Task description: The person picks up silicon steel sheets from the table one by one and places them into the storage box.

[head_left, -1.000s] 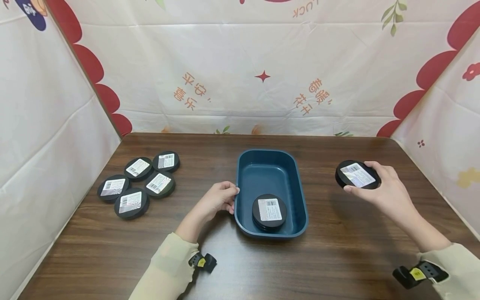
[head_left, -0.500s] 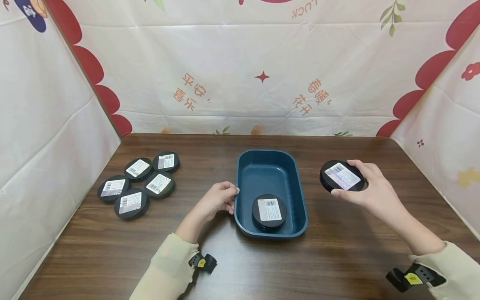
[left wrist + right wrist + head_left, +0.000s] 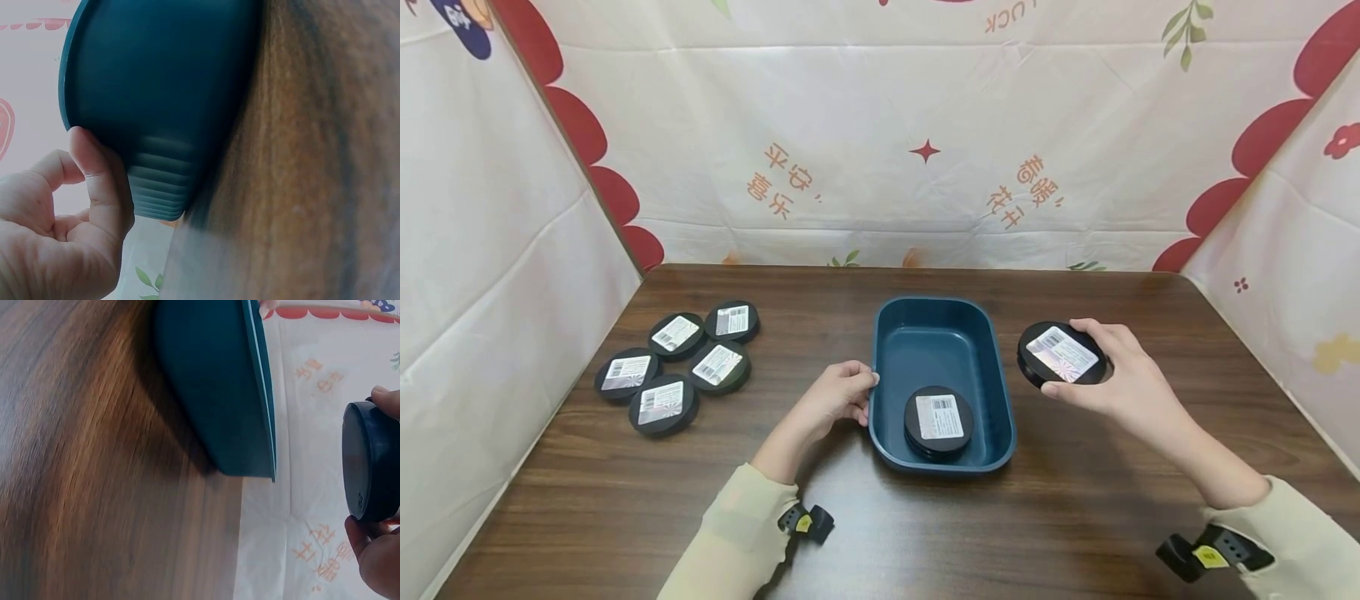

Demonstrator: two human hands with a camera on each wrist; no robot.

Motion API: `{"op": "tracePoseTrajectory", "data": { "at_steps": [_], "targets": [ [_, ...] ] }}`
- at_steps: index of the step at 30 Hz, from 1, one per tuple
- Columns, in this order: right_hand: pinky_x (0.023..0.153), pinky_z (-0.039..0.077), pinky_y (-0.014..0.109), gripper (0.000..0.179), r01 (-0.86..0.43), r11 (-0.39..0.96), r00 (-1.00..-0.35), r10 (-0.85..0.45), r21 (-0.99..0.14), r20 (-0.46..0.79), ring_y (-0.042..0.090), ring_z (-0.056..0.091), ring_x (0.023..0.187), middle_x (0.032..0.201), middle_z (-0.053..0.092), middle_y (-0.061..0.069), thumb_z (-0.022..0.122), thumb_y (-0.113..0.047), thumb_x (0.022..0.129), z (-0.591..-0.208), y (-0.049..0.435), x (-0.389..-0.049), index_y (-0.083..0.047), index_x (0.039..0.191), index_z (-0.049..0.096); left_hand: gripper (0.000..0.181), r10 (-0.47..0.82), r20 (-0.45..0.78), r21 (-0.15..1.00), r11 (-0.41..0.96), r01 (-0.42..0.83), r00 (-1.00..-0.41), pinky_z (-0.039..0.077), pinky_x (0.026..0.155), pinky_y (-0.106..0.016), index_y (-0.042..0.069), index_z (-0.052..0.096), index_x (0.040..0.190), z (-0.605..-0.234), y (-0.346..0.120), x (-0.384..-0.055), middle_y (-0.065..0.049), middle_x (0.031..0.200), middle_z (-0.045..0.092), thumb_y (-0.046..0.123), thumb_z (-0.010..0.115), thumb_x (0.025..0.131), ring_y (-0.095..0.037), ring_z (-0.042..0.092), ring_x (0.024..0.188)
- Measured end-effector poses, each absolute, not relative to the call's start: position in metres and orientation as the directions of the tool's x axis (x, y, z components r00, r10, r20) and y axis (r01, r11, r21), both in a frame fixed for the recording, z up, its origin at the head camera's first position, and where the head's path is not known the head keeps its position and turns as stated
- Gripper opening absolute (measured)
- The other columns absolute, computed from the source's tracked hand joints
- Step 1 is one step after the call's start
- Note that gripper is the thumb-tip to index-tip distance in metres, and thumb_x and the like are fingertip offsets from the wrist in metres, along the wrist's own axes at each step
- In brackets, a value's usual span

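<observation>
My left hand (image 3: 831, 402) grips the left rim of a dark blue rectangular tray (image 3: 951, 354); the left wrist view shows the fingers at the rim of the tray (image 3: 156, 75). Inside, toward the near end, lies a round black container (image 3: 938, 423) with a white barcode label, with ridged layers below its top. To the right of the tray, my right hand (image 3: 1123, 371) holds a similar labelled black container (image 3: 1062, 355) between thumb and fingers, raised above the table. The right wrist view shows the smooth underside of this container (image 3: 372, 462).
Several more round black containers with white labels, one of them (image 3: 662, 406) nearest me, lie grouped on the left of the brown wooden table (image 3: 865, 550). A white printed cloth (image 3: 865, 108) hangs behind and along both sides.
My right hand has moved left toward the tray, carrying the black container. The left hand, the tray and the grouped containers have stayed in place.
</observation>
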State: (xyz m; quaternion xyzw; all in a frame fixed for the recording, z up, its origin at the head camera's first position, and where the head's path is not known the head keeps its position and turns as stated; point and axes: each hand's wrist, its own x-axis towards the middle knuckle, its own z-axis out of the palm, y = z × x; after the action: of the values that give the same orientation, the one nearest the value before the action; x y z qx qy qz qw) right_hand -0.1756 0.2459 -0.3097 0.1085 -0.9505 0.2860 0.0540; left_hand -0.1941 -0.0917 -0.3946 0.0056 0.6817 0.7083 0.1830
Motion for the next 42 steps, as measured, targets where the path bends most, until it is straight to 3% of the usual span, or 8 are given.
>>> {"op": "tracePoseTrajectory", "data": {
  "at_steps": [16,26,42],
  "targets": [
    [0.076,0.037,0.044,0.088,-0.288,0.789,-0.958,-0.239,-0.543,0.162,0.036,0.041,0.105,0.130,0.037,0.020,0.081,-0.042,0.069,-0.305,0.219,-0.174,-0.008,0.139,0.040,0.015,0.255,-0.251,0.965,-0.004,-0.261,-0.934,0.045,0.044,-0.020,-0.007,0.048,0.092,-0.393,-0.092,-0.194,-0.003,0.059,0.047,0.007,0.050,0.090,-0.010,0.047,0.045],
    [0.078,0.042,0.048,0.091,-0.268,0.785,-0.960,-0.263,-0.559,0.092,0.037,0.041,0.106,0.131,0.036,0.020,0.078,-0.047,0.070,-0.309,0.206,-0.172,-0.009,0.141,0.036,0.015,0.267,-0.238,0.968,-0.014,-0.251,-0.934,0.045,0.044,-0.020,-0.007,0.048,0.091,-0.395,-0.092,-0.194,-0.003,0.060,0.047,0.008,0.050,0.090,-0.009,0.047,0.045],
    [0.077,0.042,0.040,0.090,-0.295,0.757,-0.949,-0.302,-0.582,0.088,0.030,0.047,0.103,0.126,0.041,0.011,0.081,-0.049,0.065,-0.326,0.183,-0.170,-0.012,0.137,0.041,0.014,0.265,-0.237,0.968,-0.019,-0.251,-0.935,0.045,0.044,-0.020,-0.006,0.048,0.089,-0.394,-0.092,-0.194,-0.003,0.059,0.047,0.008,0.050,0.091,-0.010,0.047,0.045]
  ]
}}
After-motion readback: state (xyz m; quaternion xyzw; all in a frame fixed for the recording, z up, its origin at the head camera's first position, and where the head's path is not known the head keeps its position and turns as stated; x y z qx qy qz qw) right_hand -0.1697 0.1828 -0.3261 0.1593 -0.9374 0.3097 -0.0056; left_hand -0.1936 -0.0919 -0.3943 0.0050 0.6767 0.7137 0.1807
